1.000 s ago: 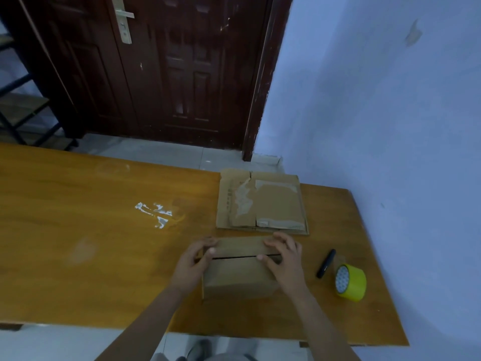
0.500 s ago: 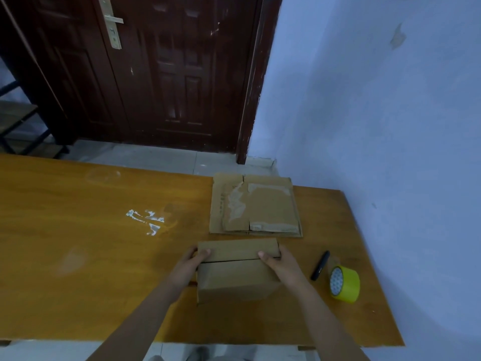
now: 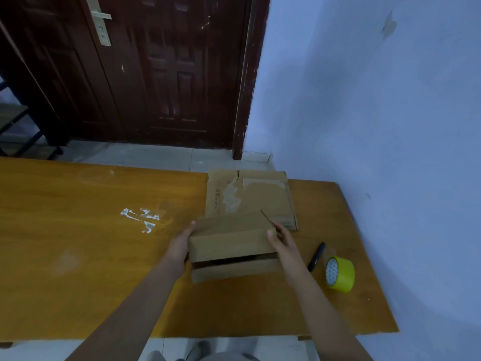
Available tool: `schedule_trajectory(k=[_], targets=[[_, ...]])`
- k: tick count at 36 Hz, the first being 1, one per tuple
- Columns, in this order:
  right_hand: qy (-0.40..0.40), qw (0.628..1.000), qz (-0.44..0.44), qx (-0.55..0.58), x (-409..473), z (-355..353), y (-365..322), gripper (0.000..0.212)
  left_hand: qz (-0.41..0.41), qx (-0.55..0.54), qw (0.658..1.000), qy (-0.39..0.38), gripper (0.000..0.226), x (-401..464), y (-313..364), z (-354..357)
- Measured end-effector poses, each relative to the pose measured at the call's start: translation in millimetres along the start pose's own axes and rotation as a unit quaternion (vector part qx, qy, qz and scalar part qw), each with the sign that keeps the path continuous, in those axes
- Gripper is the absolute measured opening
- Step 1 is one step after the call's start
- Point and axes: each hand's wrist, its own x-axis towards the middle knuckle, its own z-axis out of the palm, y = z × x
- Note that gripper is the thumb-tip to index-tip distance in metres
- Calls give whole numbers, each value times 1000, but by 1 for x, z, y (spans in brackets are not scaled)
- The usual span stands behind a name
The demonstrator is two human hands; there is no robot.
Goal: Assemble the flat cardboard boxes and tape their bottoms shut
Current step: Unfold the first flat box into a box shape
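A wooden table (image 3: 78,256) carries a flattened cardboard box (image 3: 260,196) at its far edge, 1 black marker (image 3: 316,257) and a yellow tape roll (image 3: 341,274) near the right edge, white tape scraps (image 3: 141,218) mid-table.

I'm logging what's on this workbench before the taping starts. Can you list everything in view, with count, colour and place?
box: 1, brown, near table middle, held at both ends, flaps facing the person with a gap between them
flat boxes: a stack, count unclear, brown with old tape scraps, behind the box
tape roll: 1, yellow-green, on edge, right of the box
pen: 1, black, between box and tape roll
tape residue: 1 patch, white, left of the box
table: 1, orange-brown wood
door: 1, dark brown, beyond the table
wall: pale blue, right
left hand: grips the box's left end
right hand: grips the box's right end
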Motion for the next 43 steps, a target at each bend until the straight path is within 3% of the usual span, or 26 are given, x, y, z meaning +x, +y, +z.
schedule_trajectory(k=[2,6,8,11,12,17,20,24,33,43], targets=[[25,999,17,29,-1,-4,4,56,-3,18,1000,-8,35,0,0,-3],[33,998,22,43,-5,-6,0,21,31,75,995,-50,26,-1,0,-6],[37,998,29,41,-3,-7,5,21,52,86,993,-57,32,1,-2,-9],[66,996,44,51,2,-8,15,53,97,116,986,-64,49,3,-3,-8],[70,995,49,59,3,-8,17,54,108,129,984,-61,53,2,-4,-7],[76,992,64,73,1,-6,25,23,145,158,976,-39,64,1,-13,-2],[85,990,74,86,-3,-4,28,18,139,135,980,-38,45,2,-19,-4],[93,985,110,99,-7,-5,39,46,123,138,983,-17,23,3,-25,-6],[71,979,179,72,-2,-11,45,81,79,99,992,-5,19,3,-26,-9],[55,973,216,56,3,-19,44,63,44,212,976,-35,36,12,-24,-21]])
